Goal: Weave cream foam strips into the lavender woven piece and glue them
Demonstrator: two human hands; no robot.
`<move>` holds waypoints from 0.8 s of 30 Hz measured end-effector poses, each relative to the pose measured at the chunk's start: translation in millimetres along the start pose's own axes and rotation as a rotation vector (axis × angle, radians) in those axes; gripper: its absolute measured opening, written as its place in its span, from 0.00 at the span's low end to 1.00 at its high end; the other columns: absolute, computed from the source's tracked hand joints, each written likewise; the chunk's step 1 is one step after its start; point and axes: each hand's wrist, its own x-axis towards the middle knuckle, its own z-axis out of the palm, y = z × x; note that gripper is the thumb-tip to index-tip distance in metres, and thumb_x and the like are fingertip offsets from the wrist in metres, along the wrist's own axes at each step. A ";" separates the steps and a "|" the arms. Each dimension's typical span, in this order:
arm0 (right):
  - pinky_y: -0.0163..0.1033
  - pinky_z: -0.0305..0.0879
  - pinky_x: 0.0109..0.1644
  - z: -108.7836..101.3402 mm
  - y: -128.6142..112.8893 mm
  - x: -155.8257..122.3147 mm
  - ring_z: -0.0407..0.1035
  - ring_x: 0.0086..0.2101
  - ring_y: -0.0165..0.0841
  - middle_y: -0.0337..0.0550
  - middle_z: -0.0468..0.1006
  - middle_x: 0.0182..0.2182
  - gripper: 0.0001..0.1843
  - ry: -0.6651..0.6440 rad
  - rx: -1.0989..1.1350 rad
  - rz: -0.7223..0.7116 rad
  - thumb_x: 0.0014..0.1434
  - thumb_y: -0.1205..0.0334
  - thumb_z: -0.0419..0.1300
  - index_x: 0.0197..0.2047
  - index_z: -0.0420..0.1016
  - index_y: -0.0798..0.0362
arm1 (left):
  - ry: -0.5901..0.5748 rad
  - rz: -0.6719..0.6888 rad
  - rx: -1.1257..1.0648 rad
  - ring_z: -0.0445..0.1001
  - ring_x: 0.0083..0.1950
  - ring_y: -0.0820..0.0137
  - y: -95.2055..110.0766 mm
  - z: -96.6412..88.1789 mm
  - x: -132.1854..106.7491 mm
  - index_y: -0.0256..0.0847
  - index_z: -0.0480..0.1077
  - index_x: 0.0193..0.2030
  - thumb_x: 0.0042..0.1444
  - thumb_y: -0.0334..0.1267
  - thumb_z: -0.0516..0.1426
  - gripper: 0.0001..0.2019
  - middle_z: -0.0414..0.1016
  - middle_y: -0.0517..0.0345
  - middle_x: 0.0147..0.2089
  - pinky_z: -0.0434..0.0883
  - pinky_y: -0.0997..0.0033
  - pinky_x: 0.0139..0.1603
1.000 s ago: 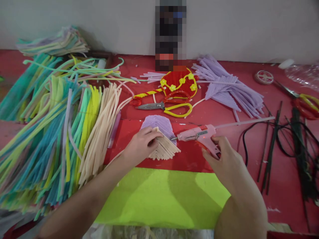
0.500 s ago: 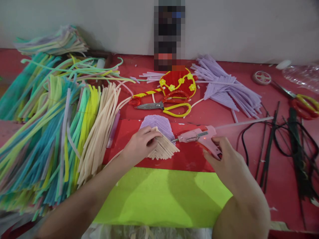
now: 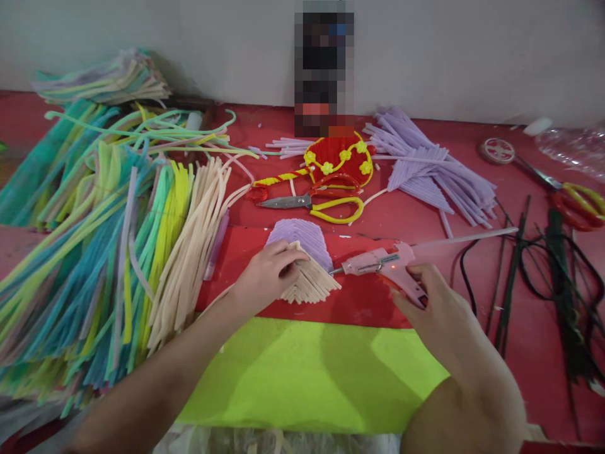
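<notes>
A fan-shaped piece of cream pipe cleaners (image 3: 309, 282) lies over the lower part of a purple pipe-cleaner piece (image 3: 300, 234), both on the red tabletop. The fingers of my left hand (image 3: 267, 271) are closed on the cream piece at its upper left; the fingertips are partly hidden. My right hand (image 3: 437, 302) grips a pink hot glue gun (image 3: 373, 261) by its handle. An orange light glows on the gun's body. Its metal nozzle points left, at the right edge of the two pieces. A clear glue stick (image 3: 466, 236) sticks out of its back.
Bundles of coloured pipe cleaners (image 3: 108, 252) fill the left side. Scissors (image 3: 307, 202) lie beyond the pieces, by a red and yellow pipe-cleaner ornament (image 3: 338, 157). Purple pipe cleaners (image 3: 425, 164), more scissors (image 3: 567, 189) and a black cord (image 3: 466, 277) lie right. A lime-green sheet (image 3: 302, 378) is nearest.
My right hand and the glue gun have shifted slightly right, the nozzle drawing back a little from the pieces. My left hand keeps its place on the cream piece.
</notes>
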 end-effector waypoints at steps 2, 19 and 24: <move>0.40 0.61 0.31 -0.3 0.7 -0.1 0.69 0.27 0.37 0.46 0.76 0.33 0.16 -0.003 0.000 0.009 0.56 0.47 0.54 0.41 0.64 0.49 | 0.004 0.003 -0.001 0.69 0.32 0.74 -0.4 0.3 0.0 0.38 0.73 0.41 0.55 0.25 0.52 0.12 0.71 0.57 0.35 0.67 0.76 0.33; 0.39 0.59 0.29 -5.9 7.8 -0.2 0.68 0.26 0.36 0.44 0.76 0.32 0.18 -0.037 0.021 0.045 0.54 0.45 0.54 0.41 0.64 0.48 | -0.007 -0.011 -0.002 0.69 0.31 0.75 1.3 -0.9 0.5 0.40 0.73 0.41 0.55 0.25 0.52 0.12 0.72 0.58 0.35 0.69 0.76 0.34; 0.40 0.60 0.29 -11.0 5.0 5.0 0.67 0.25 0.36 0.42 0.74 0.28 0.22 0.075 0.048 0.162 0.47 0.41 0.58 0.38 0.65 0.47 | -0.007 -0.023 -0.001 0.68 0.31 0.76 1.0 -0.5 0.4 0.41 0.73 0.41 0.55 0.25 0.52 0.12 0.71 0.59 0.35 0.69 0.76 0.34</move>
